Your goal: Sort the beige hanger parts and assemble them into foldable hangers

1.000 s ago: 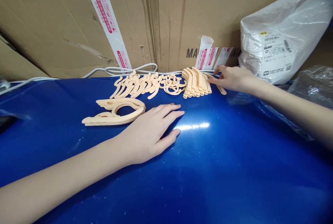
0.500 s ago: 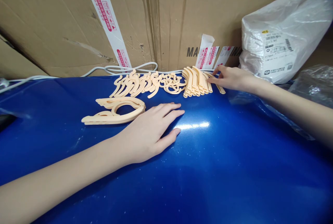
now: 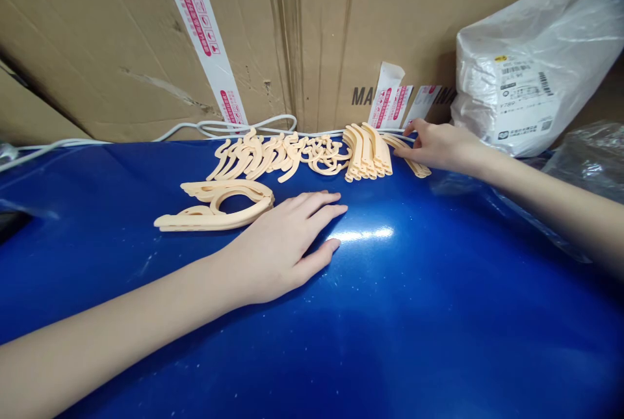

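Observation:
My left hand [image 3: 283, 243] lies flat on the blue table with its fingers spread, holding nothing. Just beyond its wrist side rest folded hangers [image 3: 214, 204] in cream plastic, their near end close to the knuckles. At the back right, my right hand [image 3: 439, 145] has thumb and fingers closed around a few curved hanger arms [image 3: 420, 169], partly hidden by the fingers. To their left stands a tight row of more hanger arms [image 3: 368, 152]. Further left lie several cream hanger hooks [image 3: 326, 156] and hook-topped curved pieces [image 3: 248, 156].
A cardboard box [image 3: 322, 36] walls off the back, with a white cable [image 3: 190, 126] along its foot. A wrapped white package [image 3: 517, 81] stands at the back right, beside crumpled clear plastic [image 3: 589, 159]. The blue table [image 3: 390, 328] stretches across the front.
My right hand has shifted slightly right, drawing a few hanger arms away from the row so a gap shows. My left hand stays where it was.

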A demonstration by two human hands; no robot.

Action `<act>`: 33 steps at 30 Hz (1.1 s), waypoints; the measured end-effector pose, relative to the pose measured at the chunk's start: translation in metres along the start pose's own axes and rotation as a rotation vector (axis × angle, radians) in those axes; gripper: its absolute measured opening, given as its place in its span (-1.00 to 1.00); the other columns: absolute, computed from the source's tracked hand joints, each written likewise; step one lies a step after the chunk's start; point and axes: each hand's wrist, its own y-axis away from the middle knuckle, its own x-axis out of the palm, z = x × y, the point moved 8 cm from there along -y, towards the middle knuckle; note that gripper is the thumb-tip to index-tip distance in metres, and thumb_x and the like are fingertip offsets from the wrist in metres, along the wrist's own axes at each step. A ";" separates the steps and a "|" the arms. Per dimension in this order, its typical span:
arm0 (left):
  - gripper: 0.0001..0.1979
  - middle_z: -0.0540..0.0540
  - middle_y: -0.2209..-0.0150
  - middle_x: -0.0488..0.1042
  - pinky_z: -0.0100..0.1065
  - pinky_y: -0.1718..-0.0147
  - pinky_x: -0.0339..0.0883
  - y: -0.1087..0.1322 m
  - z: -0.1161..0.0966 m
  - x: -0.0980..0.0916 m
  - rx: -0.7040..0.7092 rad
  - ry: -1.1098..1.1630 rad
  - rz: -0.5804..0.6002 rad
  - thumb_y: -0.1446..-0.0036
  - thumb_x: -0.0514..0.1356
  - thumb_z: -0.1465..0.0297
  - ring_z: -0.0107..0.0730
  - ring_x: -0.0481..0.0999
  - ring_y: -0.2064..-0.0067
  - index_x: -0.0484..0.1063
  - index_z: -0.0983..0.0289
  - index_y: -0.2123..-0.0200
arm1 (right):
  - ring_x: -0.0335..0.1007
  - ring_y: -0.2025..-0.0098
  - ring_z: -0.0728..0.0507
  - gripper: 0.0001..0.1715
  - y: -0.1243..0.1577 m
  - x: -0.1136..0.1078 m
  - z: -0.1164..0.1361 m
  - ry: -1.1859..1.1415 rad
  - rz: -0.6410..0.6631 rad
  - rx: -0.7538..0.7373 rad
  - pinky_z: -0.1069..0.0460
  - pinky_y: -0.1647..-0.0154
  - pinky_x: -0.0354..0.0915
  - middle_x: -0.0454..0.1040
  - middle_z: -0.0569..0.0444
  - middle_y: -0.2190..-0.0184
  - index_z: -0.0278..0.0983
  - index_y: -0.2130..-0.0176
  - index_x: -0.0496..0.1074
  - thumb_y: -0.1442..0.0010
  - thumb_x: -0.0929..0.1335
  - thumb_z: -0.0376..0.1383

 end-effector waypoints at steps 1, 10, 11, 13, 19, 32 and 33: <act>-0.55 0.16 -0.30 0.29 -0.09 -0.22 0.22 0.000 0.000 0.000 -0.001 -0.001 -0.001 -0.38 -0.04 0.23 -0.18 0.27 -0.29 0.28 0.25 -0.24 | 0.48 0.19 -0.34 -0.28 0.002 -0.002 0.001 0.008 -0.027 0.008 -0.13 0.22 0.29 0.55 -0.19 0.17 -0.31 -0.15 0.29 -0.20 0.24 0.09; -0.55 0.17 -0.30 0.28 -0.07 -0.22 0.22 0.000 0.000 -0.001 -0.007 0.008 0.005 -0.37 -0.04 0.23 -0.15 0.27 -0.29 0.28 0.24 -0.24 | 0.44 0.18 -0.33 -0.36 0.011 -0.010 0.001 0.018 -0.069 0.025 -0.06 0.35 0.14 0.53 -0.32 0.13 -0.37 -0.05 0.31 -0.16 0.31 0.02; -0.55 0.17 -0.30 0.28 -0.07 -0.22 0.22 0.001 0.000 -0.002 -0.006 0.009 0.002 -0.37 -0.04 0.23 -0.15 0.27 -0.29 0.28 0.24 -0.24 | 0.44 0.19 -0.32 -0.36 0.011 -0.011 0.001 0.018 -0.075 0.030 -0.06 0.36 0.14 0.53 -0.32 0.13 -0.37 -0.04 0.31 -0.15 0.31 0.02; -0.55 0.18 -0.30 0.29 -0.06 -0.21 0.23 0.001 0.000 -0.002 -0.003 0.011 -0.002 -0.37 -0.04 0.23 -0.14 0.28 -0.28 0.28 0.24 -0.23 | 0.44 0.19 -0.33 -0.35 0.011 -0.017 -0.002 0.024 -0.093 0.045 -0.07 0.37 0.12 0.53 -0.32 0.15 -0.38 -0.02 0.32 -0.14 0.33 0.04; -0.53 0.19 -0.30 0.28 -0.07 -0.24 0.21 0.002 -0.001 -0.004 -0.016 0.032 -0.010 -0.37 -0.02 0.22 -0.15 0.26 -0.30 0.21 0.27 -0.25 | 0.42 0.32 -0.22 -0.53 0.022 -0.063 -0.002 -0.083 -0.298 -0.045 -0.04 0.40 0.13 0.53 -0.08 0.33 -0.28 0.12 0.34 -0.07 0.41 -0.06; -0.72 0.05 0.10 0.48 -0.16 0.09 0.33 0.038 -0.020 -0.021 -0.162 0.167 -0.153 -0.23 0.21 0.26 -0.23 0.44 0.08 0.36 0.18 0.01 | 0.27 0.41 -0.13 -0.90 0.187 -0.042 0.135 -0.278 -0.165 -0.929 0.02 0.47 0.16 0.40 0.04 0.43 -0.20 0.32 0.23 -0.15 0.29 -0.37; -0.80 0.02 0.15 0.49 -0.17 0.12 0.31 0.037 -0.020 -0.020 -0.164 0.176 -0.134 -0.23 0.20 0.30 -0.25 0.43 0.12 0.39 0.17 0.07 | 0.26 0.41 -0.13 -0.91 0.190 -0.041 0.138 -0.280 -0.175 -0.948 0.01 0.47 0.16 0.40 0.04 0.43 -0.20 0.33 0.23 -0.16 0.29 -0.37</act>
